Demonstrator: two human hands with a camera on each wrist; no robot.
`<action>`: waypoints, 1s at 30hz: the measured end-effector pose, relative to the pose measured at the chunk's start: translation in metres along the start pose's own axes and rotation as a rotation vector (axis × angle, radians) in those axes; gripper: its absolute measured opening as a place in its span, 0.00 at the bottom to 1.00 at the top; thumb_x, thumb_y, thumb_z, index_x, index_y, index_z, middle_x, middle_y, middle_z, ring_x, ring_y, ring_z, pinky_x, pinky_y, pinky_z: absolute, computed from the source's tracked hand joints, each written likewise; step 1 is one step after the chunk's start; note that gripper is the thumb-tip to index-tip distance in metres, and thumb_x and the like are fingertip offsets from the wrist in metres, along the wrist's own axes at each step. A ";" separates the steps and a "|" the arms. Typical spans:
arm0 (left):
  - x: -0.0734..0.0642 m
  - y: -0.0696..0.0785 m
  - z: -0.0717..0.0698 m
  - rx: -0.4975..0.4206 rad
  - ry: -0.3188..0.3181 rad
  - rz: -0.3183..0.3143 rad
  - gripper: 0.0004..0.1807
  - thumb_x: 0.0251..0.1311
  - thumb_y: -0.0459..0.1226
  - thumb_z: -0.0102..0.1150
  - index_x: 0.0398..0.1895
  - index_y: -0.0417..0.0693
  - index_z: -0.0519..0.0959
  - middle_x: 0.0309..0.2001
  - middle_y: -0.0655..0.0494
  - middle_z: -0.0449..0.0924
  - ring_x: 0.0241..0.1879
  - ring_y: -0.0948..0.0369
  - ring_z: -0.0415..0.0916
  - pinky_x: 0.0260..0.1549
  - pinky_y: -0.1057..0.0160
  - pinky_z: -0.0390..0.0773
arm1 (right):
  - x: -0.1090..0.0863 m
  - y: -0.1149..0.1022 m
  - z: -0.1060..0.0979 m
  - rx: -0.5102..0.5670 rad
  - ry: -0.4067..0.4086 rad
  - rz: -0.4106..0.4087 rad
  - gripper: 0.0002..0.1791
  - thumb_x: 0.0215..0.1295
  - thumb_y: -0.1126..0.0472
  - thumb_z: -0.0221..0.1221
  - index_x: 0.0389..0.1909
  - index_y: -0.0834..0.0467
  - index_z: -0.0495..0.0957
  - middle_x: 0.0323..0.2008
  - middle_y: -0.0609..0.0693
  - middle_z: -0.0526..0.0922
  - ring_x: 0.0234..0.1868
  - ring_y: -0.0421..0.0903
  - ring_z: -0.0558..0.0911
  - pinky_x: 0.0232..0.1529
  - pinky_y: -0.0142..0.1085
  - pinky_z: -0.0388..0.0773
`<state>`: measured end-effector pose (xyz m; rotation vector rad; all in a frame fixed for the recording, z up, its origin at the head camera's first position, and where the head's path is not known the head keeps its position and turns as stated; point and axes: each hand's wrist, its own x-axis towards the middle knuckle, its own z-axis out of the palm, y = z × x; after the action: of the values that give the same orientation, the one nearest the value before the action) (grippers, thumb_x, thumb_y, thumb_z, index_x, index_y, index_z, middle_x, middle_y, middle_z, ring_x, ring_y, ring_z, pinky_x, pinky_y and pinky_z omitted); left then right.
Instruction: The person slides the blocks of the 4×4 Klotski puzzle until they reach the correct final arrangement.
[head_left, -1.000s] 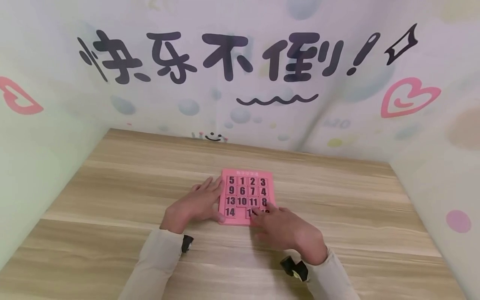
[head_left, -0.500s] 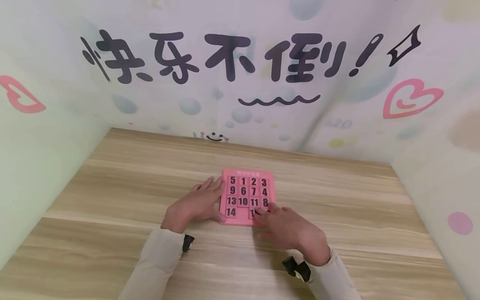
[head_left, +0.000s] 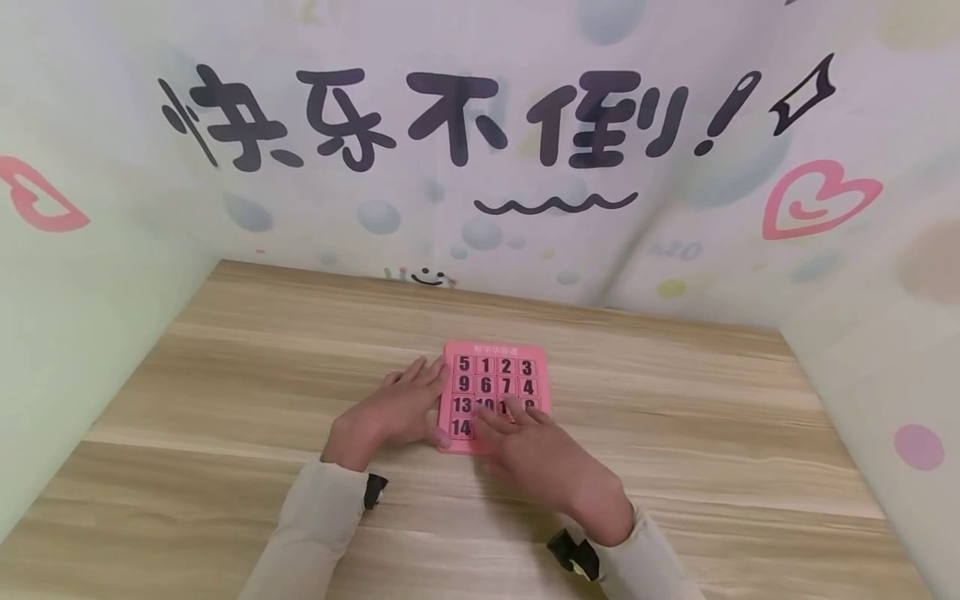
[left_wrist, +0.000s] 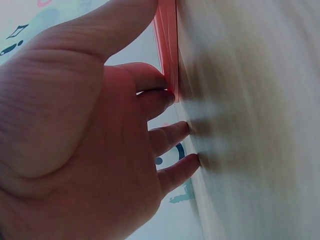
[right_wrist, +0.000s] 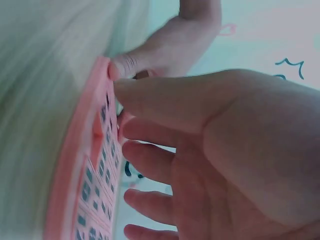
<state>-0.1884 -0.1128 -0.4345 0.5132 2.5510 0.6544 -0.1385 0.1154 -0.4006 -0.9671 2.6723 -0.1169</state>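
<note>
A pink number sliding puzzle (head_left: pixel 497 349) lies flat on the wooden table. My left hand (head_left: pixel 393 410) rests along its left edge, thumb at the near left corner and fingers loosely extended. In the left wrist view, two fingertips (left_wrist: pixel 169 96) touch the pink side, while the other two rest on the table. Over the lower right part of the puzzle is my right hand (head_left: pixel 536 454), fingers spread, hiding most of the bottom row and part of the row above. The right wrist view shows its thumb (right_wrist: pixel 145 97) and fingers close over the tiles, beside a gap in the near row.
The light wood table (head_left: pixel 300 350) extends around the puzzle. Behind it stands a printed wall cloth (head_left: pixel 465 233) with dark characters, and pale walls close both sides. A small black device (head_left: pixel 375 490) sits at my left wrist, another black device (head_left: pixel 573 554) at my right.
My right hand has shifted left across the puzzle; its fingers now cover parts of tiles 10 and 11 and the gap beside 14. My left hand stays at the left edge.
</note>
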 end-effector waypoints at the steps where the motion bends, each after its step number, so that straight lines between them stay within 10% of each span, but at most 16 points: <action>1: 0.000 0.000 0.000 0.001 0.002 0.000 0.58 0.62 0.48 0.73 0.84 0.38 0.46 0.86 0.45 0.37 0.85 0.42 0.30 0.83 0.39 0.38 | 0.001 -0.002 0.001 -0.005 0.000 0.000 0.26 0.80 0.55 0.56 0.76 0.51 0.72 0.78 0.48 0.68 0.80 0.64 0.63 0.77 0.62 0.63; 30: 0.001 0.000 0.002 0.016 0.028 0.013 0.59 0.60 0.48 0.75 0.84 0.36 0.48 0.86 0.43 0.40 0.85 0.40 0.33 0.82 0.36 0.42 | 0.007 -0.011 0.013 -0.084 -0.050 -0.043 0.31 0.79 0.44 0.55 0.78 0.49 0.69 0.81 0.45 0.63 0.81 0.62 0.62 0.78 0.60 0.63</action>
<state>-0.1879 -0.1120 -0.4363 0.5306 2.5835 0.6510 -0.1330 0.1026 -0.4127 -1.0386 2.6303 0.0108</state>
